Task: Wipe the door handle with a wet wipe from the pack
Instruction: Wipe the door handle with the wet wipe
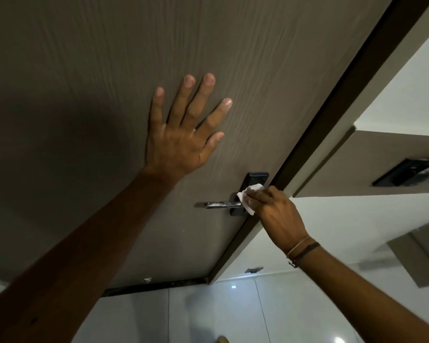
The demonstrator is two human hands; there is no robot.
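A brown wood-grain door [84, 82] fills most of the view. Its chrome lever handle [221, 204] juts left from a black backplate [256, 178] near the door's right edge. My right hand [278, 214] is shut on a white wet wipe [247, 196] and presses it against the backplate where the lever joins it. My left hand [183, 129] lies flat on the door above and left of the handle, fingers spread, holding nothing. The wipe pack is not in view.
A dark door frame [332, 115] runs diagonally along the door's right edge. Right of it are a white wall and a brown panel with a black recessed fitting [406, 173]. Glossy white floor tiles [208, 313] lie below the door.
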